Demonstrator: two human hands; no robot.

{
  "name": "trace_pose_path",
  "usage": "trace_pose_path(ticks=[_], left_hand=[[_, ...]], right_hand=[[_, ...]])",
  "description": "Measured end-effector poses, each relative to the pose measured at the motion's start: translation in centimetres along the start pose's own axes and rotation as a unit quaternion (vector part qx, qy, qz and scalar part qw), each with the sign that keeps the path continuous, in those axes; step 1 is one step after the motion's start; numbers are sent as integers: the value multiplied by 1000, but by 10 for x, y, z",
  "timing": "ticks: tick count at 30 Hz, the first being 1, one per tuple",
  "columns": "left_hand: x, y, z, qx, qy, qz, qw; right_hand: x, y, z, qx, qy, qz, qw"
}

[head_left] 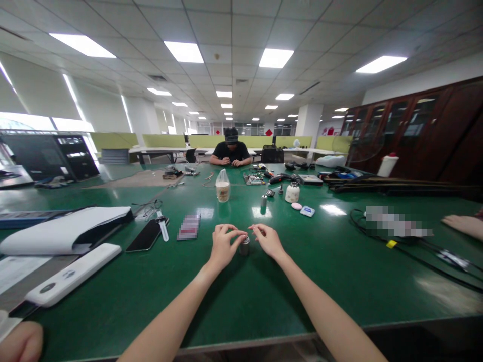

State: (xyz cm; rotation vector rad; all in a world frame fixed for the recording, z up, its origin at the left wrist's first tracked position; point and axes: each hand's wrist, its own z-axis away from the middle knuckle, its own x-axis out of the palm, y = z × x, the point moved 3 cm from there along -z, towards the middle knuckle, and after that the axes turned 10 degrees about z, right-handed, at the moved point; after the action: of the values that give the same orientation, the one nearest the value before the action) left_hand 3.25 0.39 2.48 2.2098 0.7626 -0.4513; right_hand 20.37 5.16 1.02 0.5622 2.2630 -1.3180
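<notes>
A small silver metal cylinder [245,247] stands upright on the green tabletop between my hands. My left hand [225,245] is closed in a pinch at the cylinder's top, thumb and index fingertips together. Whatever lies between those fingertips is too small to make out. Just to the right, my right hand [268,241] also pinches, its fingertips close to the cylinder's upper edge; I cannot tell what it holds. Farther back stands a second metal cylinder [263,203], with a small dark part [270,193] beside it.
A bagged cup [223,187], a white jar [292,193] and a small blue-white box [307,211] stand beyond my hands. Left are a phone [145,235] and a watch [163,229]. Black cables [400,244] lie right. Across the table sits a person [231,148]; other people's hands show at both sides.
</notes>
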Motion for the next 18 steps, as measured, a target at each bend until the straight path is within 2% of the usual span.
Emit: trace_pose_path(ticks=[6,13,18], left_hand=[[3,0,1,19,-20,-5,1000],[-3,1,2,-8,34,-14,999],[-5,-4,2,-2,2,-69,998]], right_hand=[[1,-2,0,-6,-1,9,1000],[2,-18,7,-78,-17,27,996],[3,-26,12,-92,-36,58,993]])
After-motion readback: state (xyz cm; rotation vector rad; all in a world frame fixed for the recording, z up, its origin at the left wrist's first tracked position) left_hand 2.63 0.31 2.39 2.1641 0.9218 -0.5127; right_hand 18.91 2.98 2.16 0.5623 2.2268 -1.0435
